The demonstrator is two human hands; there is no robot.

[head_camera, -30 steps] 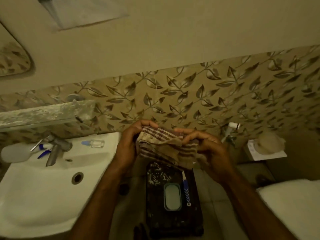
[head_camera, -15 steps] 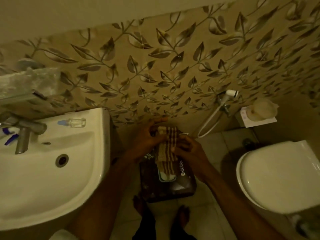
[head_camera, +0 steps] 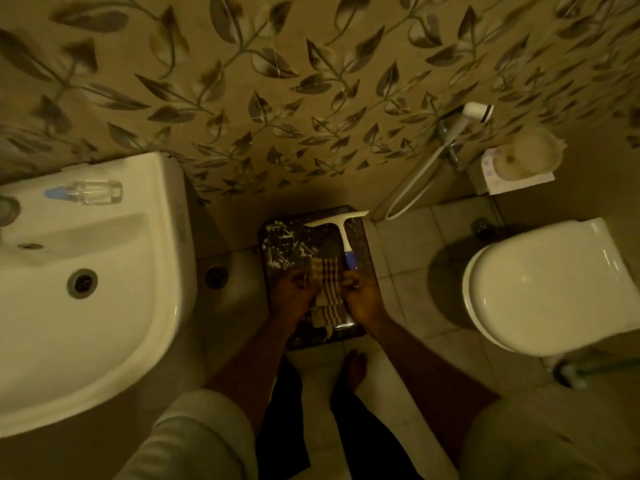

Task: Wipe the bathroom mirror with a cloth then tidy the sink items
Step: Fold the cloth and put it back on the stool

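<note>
A brown striped cloth (head_camera: 327, 292) lies folded on a dark patterned stool (head_camera: 294, 244) low between the sink and the toilet. My left hand (head_camera: 294, 296) grips its left edge and my right hand (head_camera: 362, 296) grips its right edge, both down on the stool top. A white squeegee with a blue handle (head_camera: 341, 233) lies on the stool just beyond the cloth. The white sink (head_camera: 86, 289) fills the left side, with a small clear bottle with a blue cap (head_camera: 86, 192) lying on its back rim. The mirror is out of view.
A white toilet with its lid shut (head_camera: 550, 289) stands at the right. A hand spray hose (head_camera: 433, 157) hangs on the leaf-tiled wall, beside a tissue roll on a box (head_camera: 523, 157). A floor drain (head_camera: 216, 277) lies left of the stool. My bare foot (head_camera: 353, 368) stands below the stool.
My hands have gone down with the cloth from chest height onto the stool. The view has tilted down, so the mirror and tap are out of frame.
</note>
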